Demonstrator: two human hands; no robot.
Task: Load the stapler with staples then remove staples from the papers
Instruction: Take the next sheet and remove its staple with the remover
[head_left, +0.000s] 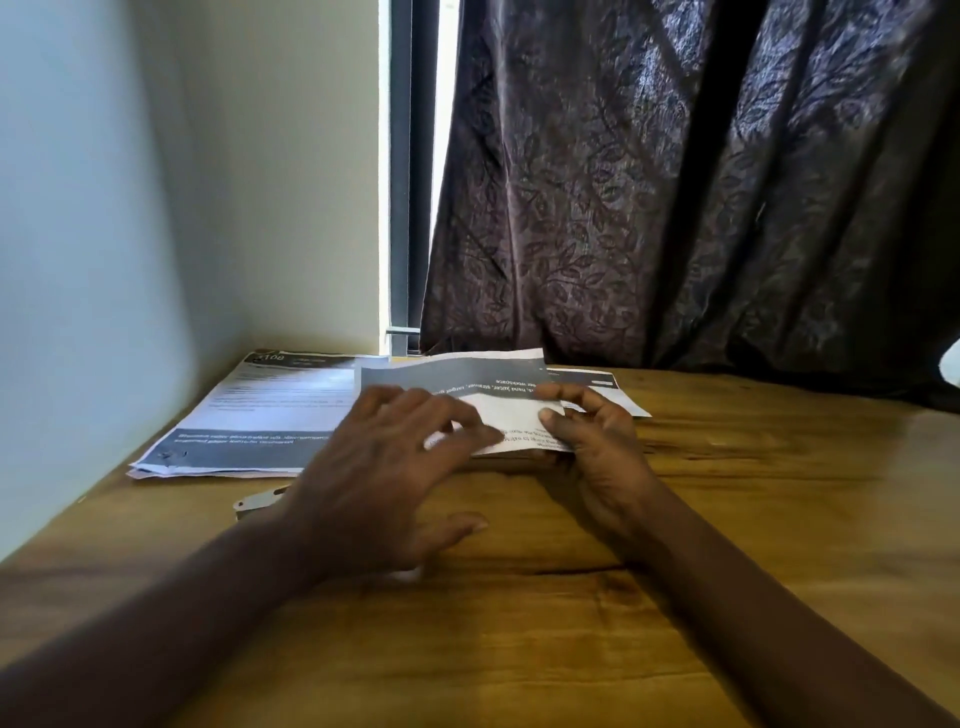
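A printed sheet with a dark grey band is raised a little off the wooden table, its near part folded toward me. My right hand pinches its near right corner between thumb and fingers. My left hand lies over the sheet's near left part with fingers spread and nearly straight, fingertips pressing on the paper. A stack of printed papers lies flat at the left, by the wall. A small metal piece, possibly part of the stapler, pokes out from under my left wrist; the rest of it is hidden.
The wooden table runs to a white wall at the left and a dark patterned curtain at the back. A window frame shows in the gap between them. More paper lies under the held sheet.
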